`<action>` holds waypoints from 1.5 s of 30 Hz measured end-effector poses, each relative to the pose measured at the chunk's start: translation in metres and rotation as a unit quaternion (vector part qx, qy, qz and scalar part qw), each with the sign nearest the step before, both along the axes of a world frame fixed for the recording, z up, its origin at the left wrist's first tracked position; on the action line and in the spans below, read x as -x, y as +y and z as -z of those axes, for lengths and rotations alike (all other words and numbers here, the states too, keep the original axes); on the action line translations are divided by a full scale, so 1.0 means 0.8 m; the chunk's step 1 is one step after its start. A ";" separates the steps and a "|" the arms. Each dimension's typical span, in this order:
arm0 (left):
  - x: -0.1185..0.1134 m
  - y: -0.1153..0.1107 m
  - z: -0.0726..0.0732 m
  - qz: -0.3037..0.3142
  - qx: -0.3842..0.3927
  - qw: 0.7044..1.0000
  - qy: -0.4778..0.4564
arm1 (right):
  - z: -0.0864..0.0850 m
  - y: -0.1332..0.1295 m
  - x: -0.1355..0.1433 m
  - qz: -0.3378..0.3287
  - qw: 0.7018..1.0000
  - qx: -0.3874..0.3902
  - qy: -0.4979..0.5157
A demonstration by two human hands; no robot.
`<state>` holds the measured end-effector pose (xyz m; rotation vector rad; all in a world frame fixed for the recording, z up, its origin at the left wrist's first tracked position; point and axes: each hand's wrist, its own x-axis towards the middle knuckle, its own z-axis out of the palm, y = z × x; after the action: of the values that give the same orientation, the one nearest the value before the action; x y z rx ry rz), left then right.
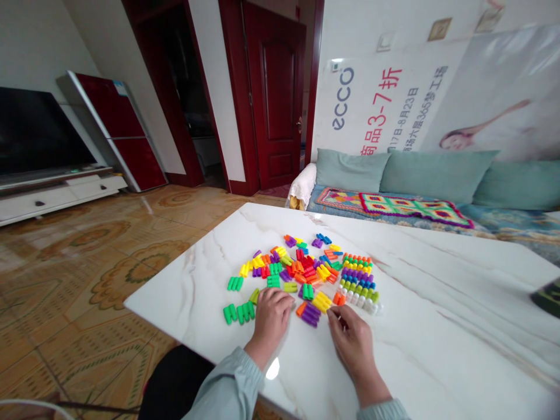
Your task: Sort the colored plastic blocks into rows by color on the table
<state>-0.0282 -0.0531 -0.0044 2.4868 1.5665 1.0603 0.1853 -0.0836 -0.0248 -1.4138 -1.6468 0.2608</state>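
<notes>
My left hand (272, 315) rests on the table with its fingers loosely bent, and nothing shows in it. Beside its knuckles lie lime-green plastic tubes (254, 296), with green tubes (238, 314) farther left. My right hand (353, 338) is closed, thumb and forefinger pinched together; whatever is between them is hidden. Its fingertips are close to a yellow group of tubes (322, 301) and an orange pair (339, 298). Between my hands lies a purple group (310, 315). These small tubes have rounded ends like pen caps, and many sit side by side in little groups.
Behind my hands spreads a mixed pile of coloured tubes (301, 265). To its right stands a neat multi-row block of coloured and white pieces (359, 283). The white marbled table (437, 350) carries a dark object (546, 297) at far right. A sofa (437, 175) stands beyond.
</notes>
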 end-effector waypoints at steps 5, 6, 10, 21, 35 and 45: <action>0.030 0.030 -0.005 -0.091 -0.032 0.995 -0.024 | -0.001 0.000 0.001 0.001 1.000 0.005 -0.009; 0.038 0.041 -0.006 -0.103 -0.022 0.994 -0.019 | -0.001 0.000 0.001 0.000 1.000 0.005 -0.009; 0.066 0.084 -0.010 -0.086 0.053 0.994 0.035 | 0.000 0.002 0.001 -0.005 1.000 0.006 -0.010; 0.067 0.106 -0.013 -0.073 0.079 0.994 -0.029 | 0.002 0.003 0.001 -0.004 1.000 0.007 -0.013; -0.044 -0.011 -0.025 0.118 0.448 0.707 -0.534 | -0.019 -0.008 0.007 -0.100 0.992 0.028 0.068; -0.070 -0.022 -0.012 0.090 0.393 0.791 -0.460 | -0.015 -0.009 0.011 -0.087 0.991 0.045 0.088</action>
<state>0.0281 -0.0705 0.0050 1.2035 1.0611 1.0205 0.1769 -0.0907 -0.0125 -1.2736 -1.6299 0.5503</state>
